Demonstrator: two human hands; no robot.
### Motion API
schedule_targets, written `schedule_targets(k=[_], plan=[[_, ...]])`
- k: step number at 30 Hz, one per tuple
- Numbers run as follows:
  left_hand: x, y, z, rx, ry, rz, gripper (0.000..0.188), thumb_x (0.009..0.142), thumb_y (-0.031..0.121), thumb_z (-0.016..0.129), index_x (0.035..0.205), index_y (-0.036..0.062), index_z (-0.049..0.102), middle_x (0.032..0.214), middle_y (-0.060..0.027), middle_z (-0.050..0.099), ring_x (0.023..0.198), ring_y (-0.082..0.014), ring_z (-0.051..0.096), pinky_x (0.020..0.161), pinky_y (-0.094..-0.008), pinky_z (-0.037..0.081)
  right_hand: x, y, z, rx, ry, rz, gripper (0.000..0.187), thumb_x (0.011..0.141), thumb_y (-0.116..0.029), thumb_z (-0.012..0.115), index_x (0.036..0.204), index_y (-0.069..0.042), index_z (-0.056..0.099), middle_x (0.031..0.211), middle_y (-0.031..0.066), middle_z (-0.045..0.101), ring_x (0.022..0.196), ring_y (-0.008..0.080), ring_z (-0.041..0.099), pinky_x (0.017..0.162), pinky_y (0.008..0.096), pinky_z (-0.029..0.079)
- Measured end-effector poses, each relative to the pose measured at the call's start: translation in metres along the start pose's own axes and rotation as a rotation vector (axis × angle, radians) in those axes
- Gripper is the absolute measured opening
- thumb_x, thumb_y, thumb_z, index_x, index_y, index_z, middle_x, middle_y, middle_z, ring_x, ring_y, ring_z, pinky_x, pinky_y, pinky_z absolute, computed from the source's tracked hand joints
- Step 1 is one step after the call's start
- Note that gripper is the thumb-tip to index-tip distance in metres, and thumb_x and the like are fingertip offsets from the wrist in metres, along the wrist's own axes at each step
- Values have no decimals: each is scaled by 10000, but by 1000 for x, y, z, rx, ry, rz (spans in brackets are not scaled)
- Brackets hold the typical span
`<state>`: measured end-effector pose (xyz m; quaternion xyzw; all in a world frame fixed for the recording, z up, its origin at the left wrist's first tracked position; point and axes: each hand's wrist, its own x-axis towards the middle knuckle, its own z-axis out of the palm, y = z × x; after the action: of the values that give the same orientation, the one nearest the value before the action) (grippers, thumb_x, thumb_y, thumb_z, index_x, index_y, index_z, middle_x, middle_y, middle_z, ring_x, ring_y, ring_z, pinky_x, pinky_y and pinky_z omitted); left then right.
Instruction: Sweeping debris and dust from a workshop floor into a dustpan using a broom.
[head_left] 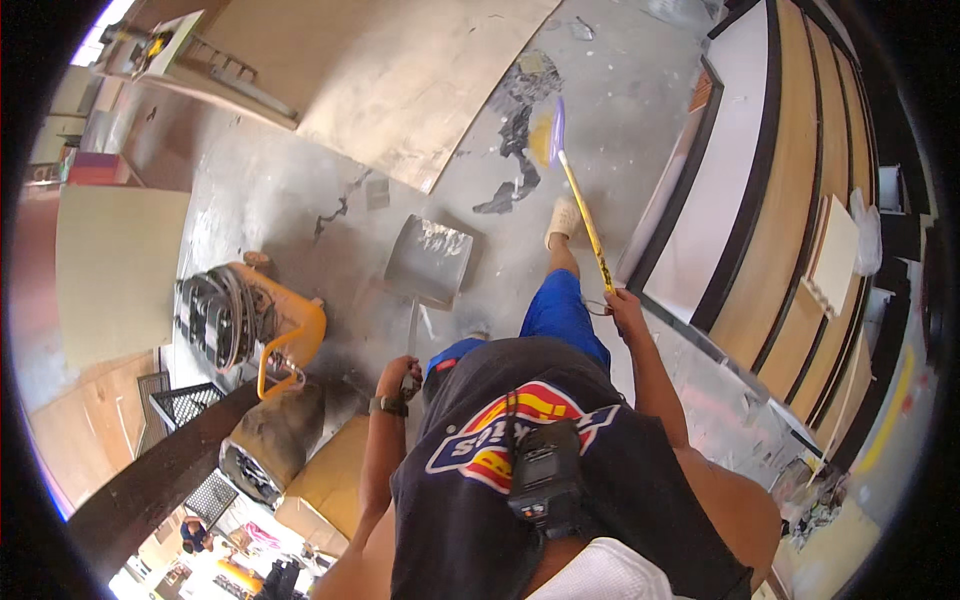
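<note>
In my right hand (626, 314) is a broom (585, 222), its fingers wrapped round the yellow handle. The broom's purple and yellowish head reaches the grey floor ahead, beside dark patches. A long-handled grey dustpan (428, 264) is on the floor ahead and to the left, with pale debris or scuffs near its far edge. Its thin handle runs back to my left hand (400, 376), which is closed on it. The ends of both handles are partly hidden by my hands.
An orange-framed machine (290, 320) with coiled hose stands at left, near a wrapped roll (275, 435). A large beige board (390, 90) lies ahead. Long wood-faced panels with black edges (790, 200) line the right. Another person (195, 535) appears far lower left.
</note>
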<state>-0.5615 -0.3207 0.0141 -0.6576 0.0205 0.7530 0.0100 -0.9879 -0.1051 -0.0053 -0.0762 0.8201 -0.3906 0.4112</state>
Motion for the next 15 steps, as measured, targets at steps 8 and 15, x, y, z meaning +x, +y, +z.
schedule_targets(k=[8, 15], plan=[[20, 74, 185, -252, -82, -198, 114, 796, 134, 435, 689, 94, 429, 490, 36, 378, 361, -66, 358, 305, -193, 280, 308, -81, -81, -622, 25, -495, 232, 747, -197, 481, 595, -22, 500, 605, 131, 527, 544, 252, 492, 501, 358, 368], [27, 152, 326, -415, -127, -208, 140, 813, 105, 374, 826, -6, 458, 501, 31, 361, 373, -77, 344, 341, -201, 319, 475, -235, -141, -391, 288, -141, 248, 769, -237, 517, 858, -6, 503, 709, 186, 573, 661, 334, 557, 631, 416, 439]])
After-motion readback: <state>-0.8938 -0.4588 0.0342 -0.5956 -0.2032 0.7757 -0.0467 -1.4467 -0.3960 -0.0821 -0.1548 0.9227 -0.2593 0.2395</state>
